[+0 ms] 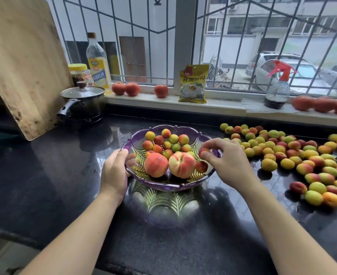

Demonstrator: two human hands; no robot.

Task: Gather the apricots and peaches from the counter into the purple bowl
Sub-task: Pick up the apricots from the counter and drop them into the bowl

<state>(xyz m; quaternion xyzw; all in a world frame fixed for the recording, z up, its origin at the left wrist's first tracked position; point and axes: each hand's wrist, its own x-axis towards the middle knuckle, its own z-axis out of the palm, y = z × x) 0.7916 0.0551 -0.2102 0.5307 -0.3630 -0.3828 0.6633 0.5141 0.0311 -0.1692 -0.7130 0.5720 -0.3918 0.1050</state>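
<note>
Right now your left hand [115, 171] holds the purple bowl [169, 185] by its near-left rim, fingers curled over the edge and the grip clamped on it. Your right hand [228, 161] hangs over the bowl's right rim, its thumb and fingertips pinching a small reddish apricot [204, 152], so that grip is closed on the fruit. The bowl stands on the dark worktop [64, 175] in front of you, its scalloped shape mirrored in the glossy surface below. Inside it lie two peaches [182, 164] side by side at the near edge, touching, with a heap of small apricots behind them and one red apricot just right of the peaches. To the right of the bowl, a wide scatter of loose apricots [294, 155] covers the worktop, yellow, green and red-blushed, running from near the windowsill to the right edge of view. On the sill [143, 98] stand red tomatoes [160, 91], a yellow packet [193, 84], an oil bottle [98, 60], a yellow-lidded jar [79, 73] and a spray bottle [277, 86] with a red trigger. A lidded pot [83, 102] sits at the back left beside a leaning wooden board [22, 62].
</note>
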